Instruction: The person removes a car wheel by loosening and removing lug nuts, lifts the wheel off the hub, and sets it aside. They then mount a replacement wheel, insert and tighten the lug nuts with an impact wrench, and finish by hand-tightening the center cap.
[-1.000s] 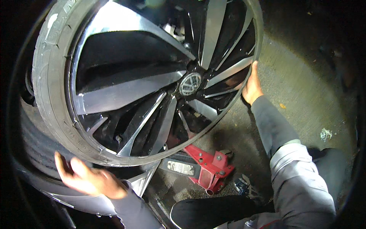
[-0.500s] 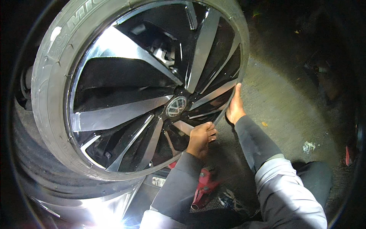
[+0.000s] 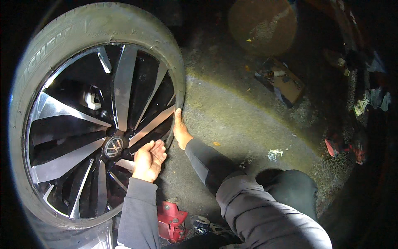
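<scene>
A large car wheel (image 3: 45, 166), a black tyre on a black-and-silver spoked rim, stands upright on the left. My right hand (image 3: 181, 132) is against the right edge of its tyre, with part of the hand hidden behind the rubber. Close in front of the wheel's lower right spokes is my left hand (image 3: 150, 162), palm turned up and fingers loosely bent, with nothing in it. A round hub cap (image 3: 113, 147) sits at the centre of the rim. Brake parts (image 3: 92, 100) show between the upper spokes.
A red jack (image 3: 171, 220) stands on the ground below my left forearm. An open case or box (image 3: 282, 81) lies farther off on the rough floor. Red objects (image 3: 331, 147) and pale cloths or gloves (image 3: 373, 101) are at the right. Dark areas hide the edges.
My view has swung right, so the wheel and both hands appear farther left. My left hand has turned palm up and its fingers have loosened. The right hand stays at the tyre's edge.
</scene>
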A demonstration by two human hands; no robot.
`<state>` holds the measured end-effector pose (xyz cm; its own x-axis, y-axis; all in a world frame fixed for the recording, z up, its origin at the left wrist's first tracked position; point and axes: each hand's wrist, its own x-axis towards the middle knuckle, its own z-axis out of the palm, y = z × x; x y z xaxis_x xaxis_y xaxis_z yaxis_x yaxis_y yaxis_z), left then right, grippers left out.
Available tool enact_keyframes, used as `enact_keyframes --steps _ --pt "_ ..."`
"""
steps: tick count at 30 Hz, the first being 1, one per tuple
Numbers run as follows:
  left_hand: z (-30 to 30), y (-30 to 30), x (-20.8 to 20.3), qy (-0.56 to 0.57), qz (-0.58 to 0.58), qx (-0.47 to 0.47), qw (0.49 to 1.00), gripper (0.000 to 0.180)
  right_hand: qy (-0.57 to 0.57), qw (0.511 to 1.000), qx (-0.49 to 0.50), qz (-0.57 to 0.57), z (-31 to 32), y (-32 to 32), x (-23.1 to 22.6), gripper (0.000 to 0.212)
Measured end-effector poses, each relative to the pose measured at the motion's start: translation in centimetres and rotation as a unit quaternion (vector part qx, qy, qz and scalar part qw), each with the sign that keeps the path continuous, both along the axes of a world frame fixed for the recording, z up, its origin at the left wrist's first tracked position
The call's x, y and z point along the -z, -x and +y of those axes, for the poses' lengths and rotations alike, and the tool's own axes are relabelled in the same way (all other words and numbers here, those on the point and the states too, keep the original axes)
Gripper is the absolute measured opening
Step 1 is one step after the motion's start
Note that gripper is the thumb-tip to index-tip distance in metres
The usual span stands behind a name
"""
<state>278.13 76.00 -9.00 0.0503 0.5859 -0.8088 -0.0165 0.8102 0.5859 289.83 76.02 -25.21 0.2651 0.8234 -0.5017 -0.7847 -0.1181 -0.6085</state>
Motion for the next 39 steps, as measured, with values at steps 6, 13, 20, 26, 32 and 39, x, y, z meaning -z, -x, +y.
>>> enact_keyframes --steps 6,13,20,26,32,39 --pt "0.3 -1.0 1.6 -0.024 0.033 -0.108 0.993 0.015 0.178 0.962 -0.165 -0.125 -1.9 -4.5 -1.9 0.113" --pt "1.3 -1.3 1.9 0.030 0.001 -0.133 0.991 0.011 0.354 0.627 -0.050 -0.693 -7.2 -21.7 -5.8 0.065" --pt "2.4 -1.1 3.2 0.041 -0.001 -0.169 0.985 0.007 0.325 0.365 -0.390 -0.780 -20.9 -39.5 -1.9 0.028" --pt "3.1 -1.0 3.7 0.045 -0.011 -0.211 0.976 0.013 0.229 0.348 -0.446 -0.792 -30.8 -37.7 -1.1 0.023" --pt "3.1 -1.0 3.6 0.038 0.016 -0.201 0.979 0.009 0.122 0.441 -0.405 -0.792 -38.6 -32.3 -6.2 0.023" --pt "2.7 -1.1 3.0 0.038 0.035 -0.151 0.987 0.010 0.060 0.551 -0.337 -0.761 -34.0 -29.0 -5.9 0.024"
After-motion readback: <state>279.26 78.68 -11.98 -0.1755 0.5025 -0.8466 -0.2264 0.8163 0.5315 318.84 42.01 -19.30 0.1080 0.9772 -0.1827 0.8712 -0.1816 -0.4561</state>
